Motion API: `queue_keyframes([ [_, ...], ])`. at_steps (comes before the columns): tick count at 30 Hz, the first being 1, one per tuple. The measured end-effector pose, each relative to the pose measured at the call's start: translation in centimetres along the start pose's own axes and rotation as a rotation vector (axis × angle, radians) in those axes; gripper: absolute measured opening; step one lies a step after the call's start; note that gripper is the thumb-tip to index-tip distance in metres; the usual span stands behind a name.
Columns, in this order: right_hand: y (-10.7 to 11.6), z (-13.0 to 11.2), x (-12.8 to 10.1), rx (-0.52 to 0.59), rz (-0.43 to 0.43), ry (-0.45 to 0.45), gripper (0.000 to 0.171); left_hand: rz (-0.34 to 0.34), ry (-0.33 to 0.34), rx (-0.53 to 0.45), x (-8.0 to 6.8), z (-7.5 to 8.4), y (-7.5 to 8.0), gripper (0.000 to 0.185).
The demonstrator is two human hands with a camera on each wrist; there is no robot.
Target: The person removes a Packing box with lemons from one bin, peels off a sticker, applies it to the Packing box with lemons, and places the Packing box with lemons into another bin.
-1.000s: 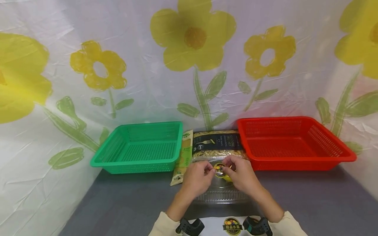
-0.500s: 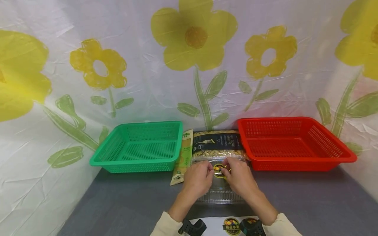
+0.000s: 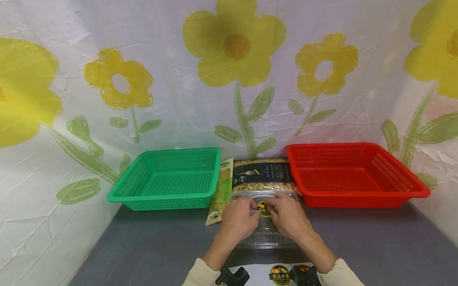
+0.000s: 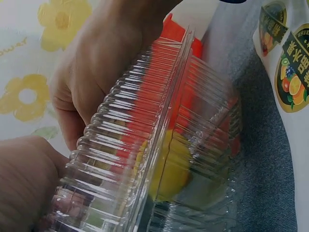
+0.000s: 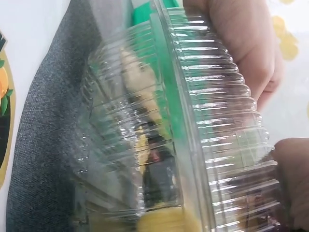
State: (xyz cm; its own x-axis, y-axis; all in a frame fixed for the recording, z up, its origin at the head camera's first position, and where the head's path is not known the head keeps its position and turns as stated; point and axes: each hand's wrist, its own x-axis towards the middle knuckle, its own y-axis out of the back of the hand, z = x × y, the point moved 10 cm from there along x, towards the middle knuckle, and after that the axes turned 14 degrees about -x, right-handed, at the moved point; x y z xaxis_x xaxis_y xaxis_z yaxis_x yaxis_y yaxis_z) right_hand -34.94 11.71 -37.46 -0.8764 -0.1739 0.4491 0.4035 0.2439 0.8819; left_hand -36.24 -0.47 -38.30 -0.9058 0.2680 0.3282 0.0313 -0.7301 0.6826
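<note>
A clear plastic clamshell box (image 3: 266,240) stands on the table in front of me, its lid down. Through its ribbed wall shows a yellow fruit, like a lemon (image 4: 171,166). On top, a round fruit-logo sticker (image 3: 264,209) with a black banner lies at the lid. My left hand (image 3: 239,217) has thumb and forefinger at the sticker's left edge. My right hand (image 3: 288,212) pinches around its right edge, covering part of it. In both wrist views the box wall hides the fingertips; the left hand (image 4: 104,58) and right hand (image 5: 246,36) show above the ribs.
Behind the box lie a pasta bag (image 3: 262,174) and a slim yellow-green packet (image 3: 222,192). A green basket (image 3: 161,202) stands left, a red basket (image 3: 365,198) right. A white sticker sheet (image 3: 255,274) with more round labels lies at the table's front edge, under the wrists.
The sticker has shifted slightly left and toward me, down at the lid. Both hands stay at its sides; the right fingers have moved slightly left over its edge.
</note>
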Motion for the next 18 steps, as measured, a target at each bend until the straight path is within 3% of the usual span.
queue_keyframes([
  [5, -0.5, -0.2, -0.2, -0.006, -0.091, 0.019, 0.032, 0.004, -0.007, -0.033, -0.1, 0.0, 0.3, 0.012],
  [9, -0.6, -0.3, -0.3, 0.050, -0.125, 0.036, 0.039, -0.012, -0.012, -0.122, -0.2, -0.1, 0.7, 0.008],
  [18, 0.6, 1.1, -0.2, 0.485, -0.148, -0.009, 0.054, -0.129, -0.004, -0.387, -0.1, -0.5, 1.5, 0.007],
])
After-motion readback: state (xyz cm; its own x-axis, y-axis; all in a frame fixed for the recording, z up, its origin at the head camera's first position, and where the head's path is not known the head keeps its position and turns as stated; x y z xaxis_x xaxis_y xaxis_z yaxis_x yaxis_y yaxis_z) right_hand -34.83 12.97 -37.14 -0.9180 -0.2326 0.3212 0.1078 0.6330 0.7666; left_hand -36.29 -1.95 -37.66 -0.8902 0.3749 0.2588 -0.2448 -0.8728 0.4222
